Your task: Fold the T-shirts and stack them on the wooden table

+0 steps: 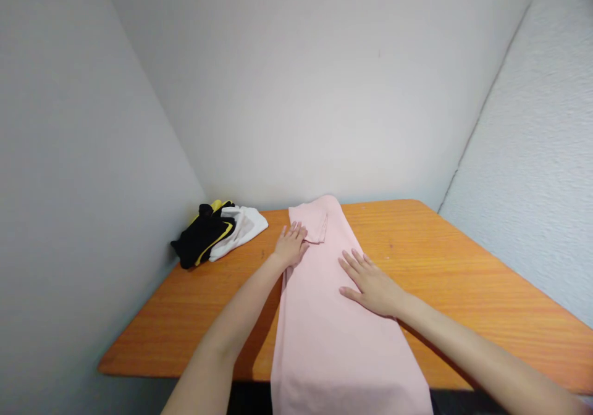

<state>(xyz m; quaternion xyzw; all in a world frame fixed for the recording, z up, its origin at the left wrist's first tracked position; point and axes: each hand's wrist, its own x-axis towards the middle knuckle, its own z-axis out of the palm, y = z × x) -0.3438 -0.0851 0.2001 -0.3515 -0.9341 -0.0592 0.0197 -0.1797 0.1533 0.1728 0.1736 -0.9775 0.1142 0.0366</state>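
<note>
A long pale pink garment (324, 316) lies lengthwise down the middle of the orange wooden table (463, 279), its near end hanging over the front edge. A small part is folded over at its far end. My left hand (291, 245) rests flat on the garment's far left edge, fingers stretched out. My right hand (370, 282) lies flat on the middle of the cloth, fingers spread and pointing left and away.
A heap of black, yellow and white clothing (217, 233) sits at the table's far left corner by the wall. Plain walls close the table in at the left, back and right.
</note>
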